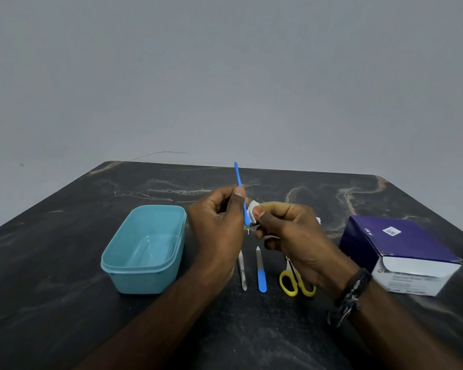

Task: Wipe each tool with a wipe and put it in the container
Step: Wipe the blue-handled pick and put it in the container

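Two hands are meeting above the middle of the dark marbled table (64, 263), working a slim blue tool (239, 188) between them. The tool is standing nearly upright, its upper end rising clear above the fingers and its lower end dipping down between the two hands. The left hand (219, 222) is pinching the tool's shaft between thumb and curled fingers, palm turned toward the right. The right hand (292, 231) is holding a small folded white wipe (251, 213) pinched under its thumb and pressing it against the tool's lower part, just beside the left thumb. Both forearms are reaching in from the near edge of the table; dark bracelets (354, 292) are circling the right wrist.

Below the hands, toward the near edge, metal tweezers (242, 273), a blue-handled file (260, 271) and yellow-handled scissors (296, 283) are lying side by side, each partly hidden by a hand. A teal container (145, 247) is sitting open to the left of the left hand, nothing showing inside it. A purple and white box (401, 255) is resting near the table's right edge.
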